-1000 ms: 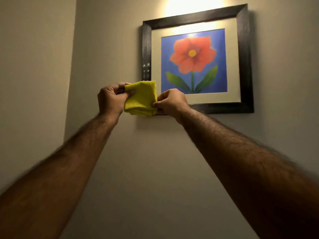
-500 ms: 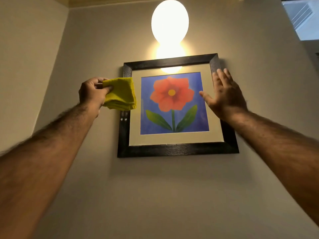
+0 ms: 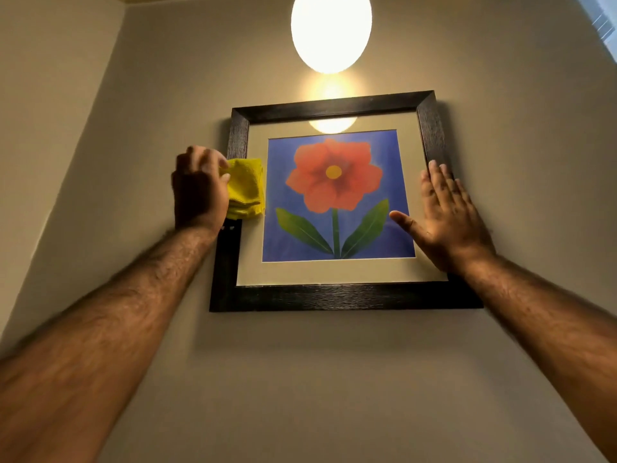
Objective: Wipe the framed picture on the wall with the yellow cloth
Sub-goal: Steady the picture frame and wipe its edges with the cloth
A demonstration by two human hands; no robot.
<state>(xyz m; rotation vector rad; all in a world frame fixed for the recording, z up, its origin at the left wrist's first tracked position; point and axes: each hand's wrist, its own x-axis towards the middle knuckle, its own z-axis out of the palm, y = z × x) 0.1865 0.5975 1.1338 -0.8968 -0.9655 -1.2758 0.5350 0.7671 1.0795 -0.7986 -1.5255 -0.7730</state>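
A framed picture with a dark wooden frame hangs on the beige wall; it shows a red flower on blue inside a cream mat. My left hand grips a folded yellow cloth and holds it against the frame's left side and the mat. My right hand lies flat with fingers spread on the right side of the picture, over the mat and frame edge.
A bright oval lamp glows on the wall just above the frame and is mirrored in the glass. A side wall meets this wall at the left corner. A window corner shows at the top right.
My right hand let go of the cloth and came to rest flat on the frame's right side. My left hand carried the cloth onto the frame's left side. The view tilted upward.
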